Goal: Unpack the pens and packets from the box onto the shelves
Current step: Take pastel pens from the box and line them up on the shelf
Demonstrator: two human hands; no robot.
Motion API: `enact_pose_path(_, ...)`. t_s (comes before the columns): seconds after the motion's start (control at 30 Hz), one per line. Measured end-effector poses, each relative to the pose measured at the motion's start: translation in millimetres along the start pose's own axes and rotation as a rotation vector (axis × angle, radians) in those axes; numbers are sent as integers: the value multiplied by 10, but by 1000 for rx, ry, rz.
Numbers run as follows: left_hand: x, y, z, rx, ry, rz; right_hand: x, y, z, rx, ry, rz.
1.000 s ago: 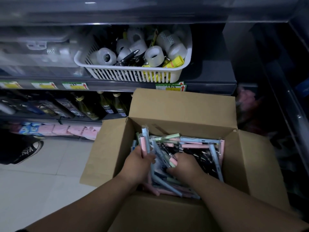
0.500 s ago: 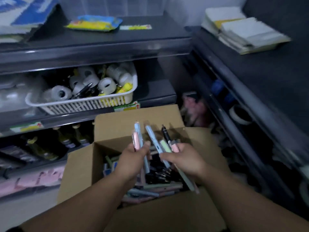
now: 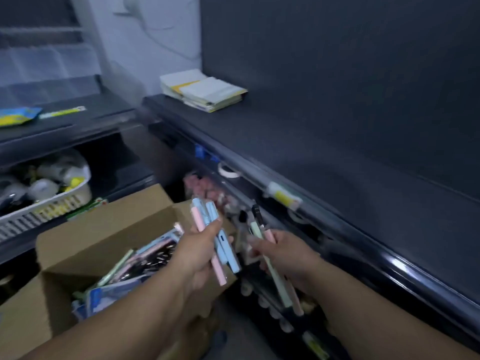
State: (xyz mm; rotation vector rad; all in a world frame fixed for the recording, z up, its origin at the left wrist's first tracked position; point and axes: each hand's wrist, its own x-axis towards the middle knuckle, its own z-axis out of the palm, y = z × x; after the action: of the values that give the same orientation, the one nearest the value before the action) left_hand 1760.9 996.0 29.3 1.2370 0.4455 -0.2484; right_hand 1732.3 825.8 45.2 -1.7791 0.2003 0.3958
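1. The cardboard box [image 3: 104, 224] stands open at the lower left with its flaps up. A jumble of loose pens and packets [image 3: 135, 263] lies inside it.
2. The left hand [image 3: 200, 255] is over the box's right-hand edge. Its fingers are curled round a bundle of pink and pale blue pens [image 3: 226, 245], whose tips point up and away.
3. The right hand [image 3: 285, 258] is just right of the box and clear of it. It grips a second bunch [image 3: 278, 279] of a green pen, a pink one and a black one, held at a slant.
4. Right of the box runs a long dark shelf [image 3: 337, 152]. Both hands are short of its front edge.
5. Beyond the box, at that shelf's far end, lies a stack of paper pads [image 3: 205, 90].
6. Behind and left of the box, a white basket [image 3: 39, 214] holds tape rolls [image 3: 44, 188], blurred from here.
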Motion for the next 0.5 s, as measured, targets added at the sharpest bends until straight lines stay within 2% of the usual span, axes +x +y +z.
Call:
enact_pose_path(0.13,-726,-532,766,38,-183,-63,-1032,559,-845,117,206,66)
enact_pose_path(0.3,-1900,-1342,1909,174,-472,-142,-2734,1310,-1850,314,490,100)
enact_pose_path(0.5,-3318,-2294,3223,293,-825,-242,-4900,1987,-2637,410,874,145)
